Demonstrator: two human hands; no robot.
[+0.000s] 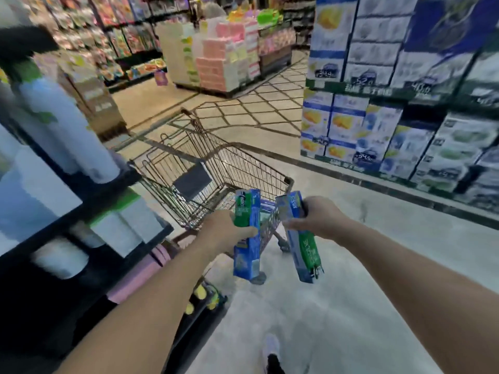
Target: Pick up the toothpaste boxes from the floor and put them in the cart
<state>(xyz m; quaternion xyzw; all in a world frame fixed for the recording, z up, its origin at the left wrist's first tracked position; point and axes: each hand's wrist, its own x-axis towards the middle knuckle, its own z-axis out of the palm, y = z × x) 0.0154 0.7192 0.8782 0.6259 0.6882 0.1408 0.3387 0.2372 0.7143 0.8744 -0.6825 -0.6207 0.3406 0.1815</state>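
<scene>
two long blue-and-green toothpaste boxes (pixel 247 233), one per hand, near-upright

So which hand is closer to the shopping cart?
Left. The left hand holds its toothpaste box right at the shopping cart rim; the right hand sits just outside its near corner.

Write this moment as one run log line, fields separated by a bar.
left hand: holds left toothpaste box | right hand: holds right toothpaste box | cart: ahead | boxes: not yet in cart
</scene>
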